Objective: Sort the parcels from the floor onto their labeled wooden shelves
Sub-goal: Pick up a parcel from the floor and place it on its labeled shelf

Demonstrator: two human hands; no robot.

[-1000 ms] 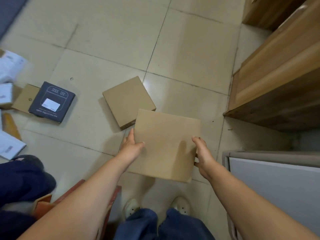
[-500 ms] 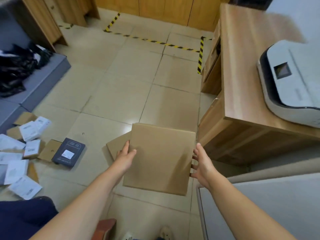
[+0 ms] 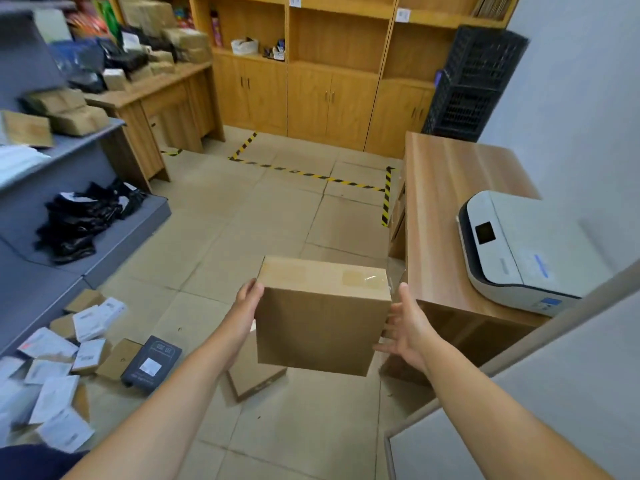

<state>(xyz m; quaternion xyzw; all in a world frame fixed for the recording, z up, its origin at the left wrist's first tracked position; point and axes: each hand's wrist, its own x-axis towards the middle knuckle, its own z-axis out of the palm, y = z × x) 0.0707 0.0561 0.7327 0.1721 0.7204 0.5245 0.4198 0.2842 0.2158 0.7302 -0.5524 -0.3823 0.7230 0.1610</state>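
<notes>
I hold a flat brown cardboard parcel (image 3: 320, 323) in front of me, above the floor, its taped top edge tilted away. My left hand (image 3: 247, 303) presses its left side and my right hand (image 3: 403, 325) its right side, fingers spread along the edge. A second brown parcel (image 3: 251, 372) lies on the tiles just below it, partly hidden. Several white and brown parcels (image 3: 62, 368) and a dark box (image 3: 152, 363) lie on the floor at the left. Wooden shelves (image 3: 339, 36) with white labels stand along the far wall.
A wooden desk (image 3: 450, 202) with a white printer (image 3: 519, 251) stands at my right. Grey shelving (image 3: 69, 216) with black bags and brown packets runs along the left. Black crates (image 3: 474, 81) are stacked at the back right. Yellow-black tape (image 3: 311, 174) marks the floor.
My view has risen from the floor to the room and far shelves. The parcel has come up with both hands and tilted, so its taped top edge now shows.
</notes>
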